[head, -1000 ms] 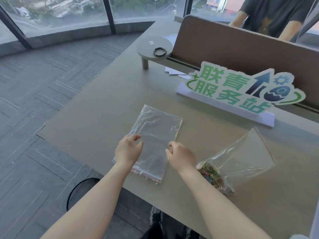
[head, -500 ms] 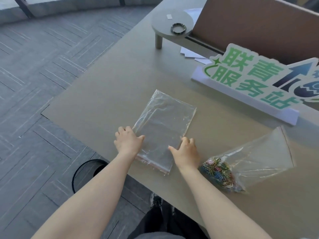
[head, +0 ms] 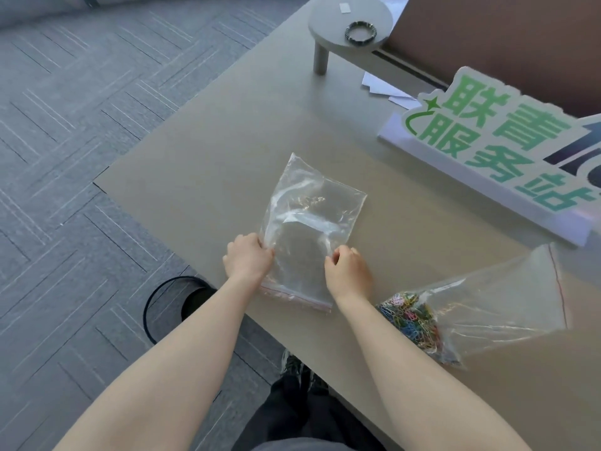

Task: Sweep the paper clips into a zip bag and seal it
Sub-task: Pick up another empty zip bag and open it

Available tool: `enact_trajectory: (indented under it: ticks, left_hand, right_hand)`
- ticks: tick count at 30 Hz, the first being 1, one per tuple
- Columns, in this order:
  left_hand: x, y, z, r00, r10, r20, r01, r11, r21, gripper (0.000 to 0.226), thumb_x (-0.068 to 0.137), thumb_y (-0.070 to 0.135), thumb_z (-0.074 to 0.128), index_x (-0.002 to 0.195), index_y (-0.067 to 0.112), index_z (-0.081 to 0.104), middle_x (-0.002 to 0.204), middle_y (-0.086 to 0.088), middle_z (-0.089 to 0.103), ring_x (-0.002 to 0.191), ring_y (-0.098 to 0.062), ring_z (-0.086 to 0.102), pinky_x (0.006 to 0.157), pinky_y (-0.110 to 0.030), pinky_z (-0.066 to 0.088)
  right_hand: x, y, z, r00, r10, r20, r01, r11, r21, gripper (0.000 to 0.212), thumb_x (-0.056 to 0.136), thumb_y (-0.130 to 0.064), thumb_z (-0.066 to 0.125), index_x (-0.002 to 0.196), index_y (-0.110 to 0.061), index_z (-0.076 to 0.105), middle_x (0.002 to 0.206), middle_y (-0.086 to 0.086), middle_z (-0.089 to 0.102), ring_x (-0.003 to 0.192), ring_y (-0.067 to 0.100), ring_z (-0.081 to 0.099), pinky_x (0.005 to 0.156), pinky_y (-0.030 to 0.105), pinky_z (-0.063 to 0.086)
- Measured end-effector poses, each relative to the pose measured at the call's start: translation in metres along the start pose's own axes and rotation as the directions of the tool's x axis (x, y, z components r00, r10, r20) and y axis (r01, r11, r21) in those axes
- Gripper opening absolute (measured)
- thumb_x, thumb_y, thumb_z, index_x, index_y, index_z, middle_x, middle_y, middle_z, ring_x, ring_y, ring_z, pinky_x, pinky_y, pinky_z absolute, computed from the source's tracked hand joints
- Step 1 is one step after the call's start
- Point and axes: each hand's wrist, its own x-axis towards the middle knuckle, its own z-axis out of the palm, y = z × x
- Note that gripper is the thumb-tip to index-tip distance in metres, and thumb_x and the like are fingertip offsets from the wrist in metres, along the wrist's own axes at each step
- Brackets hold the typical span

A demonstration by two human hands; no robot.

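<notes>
Now, step: you're opening the empty zip bag [head: 312, 229].
Hands: left hand [head: 248, 262] and right hand [head: 348, 271] pinch its sides.
Paper clips [head: 411, 320]: bagged, right on tabletop [head: 211, 151].
Next: part the mouth.

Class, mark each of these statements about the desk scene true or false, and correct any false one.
1. Both hands grip the empty zip bag. True: the left hand and right hand pinch its two side edges.
2. The paper clips lie loose on the desk. False: they sit bunched inside the second bag, to the right.
3. The empty bag's red-lined zip edge points away from the person. False: it lies at the near end.
4. A dark bracelet rests on the small round stand. True.
5. The sign has red characters. False: they are green.
</notes>
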Motion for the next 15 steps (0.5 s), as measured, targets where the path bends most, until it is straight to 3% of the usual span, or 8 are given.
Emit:
enact_trajectory:
  ticks: [3,5,10,15]
  left_hand:
    - [-0.014,-0.007,-0.003,0.999,-0.017,-0.043,0.007,0.978,-0.206,0.019,0.084,0.026,0.057,0.073,0.017,0.045,0.077,-0.001,0.055,0.077,-0.025,0.053,0.062,-0.034,0.038]
    - [-0.023,-0.014,-0.009,0.994,-0.042,-0.101,0.006,0.942,-0.336,0.021,0.086,0.023,0.059,0.073,0.018,0.044,0.073,0.003,0.052,0.068,-0.016,0.049,0.054,-0.029,0.032]
    - [-0.049,-0.042,-0.036,0.957,-0.119,-0.265,-0.031,0.866,-0.499,0.008,0.087,0.018,0.063,0.085,0.018,0.055,0.081,0.011,0.057,0.076,-0.010,0.053,0.062,-0.026,0.037]
    - [-0.076,-0.080,-0.060,0.899,-0.252,-0.358,-0.033,0.776,-0.629,0.018,0.084,0.015,0.066,0.096,0.022,0.055,0.083,0.015,0.058,0.078,-0.007,0.057,0.065,-0.022,0.041]
  right_hand:
    - [-0.002,-0.005,-0.007,0.998,-0.053,-0.018,0.055,0.992,0.117,0.018,0.091,-0.027,0.044,0.074,-0.023,0.042,0.068,-0.001,0.056,0.060,0.022,0.051,0.048,0.029,0.032]
    - [-0.003,-0.015,-0.011,0.994,-0.098,-0.052,0.106,0.977,0.185,0.016,0.091,-0.029,0.045,0.077,-0.023,0.042,0.062,-0.004,0.055,0.055,0.020,0.050,0.047,0.028,0.032]
    - [-0.008,-0.052,-0.012,0.962,-0.247,-0.116,0.270,0.924,0.272,0.005,0.090,-0.027,0.050,0.086,-0.025,0.050,0.070,-0.005,0.060,0.064,0.028,0.054,0.056,0.030,0.036]
    - [-0.027,-0.098,-0.002,0.906,-0.405,-0.121,0.420,0.829,0.369,0.001,0.090,-0.023,0.054,0.090,-0.024,0.054,0.076,-0.008,0.061,0.068,0.023,0.058,0.059,0.029,0.040]
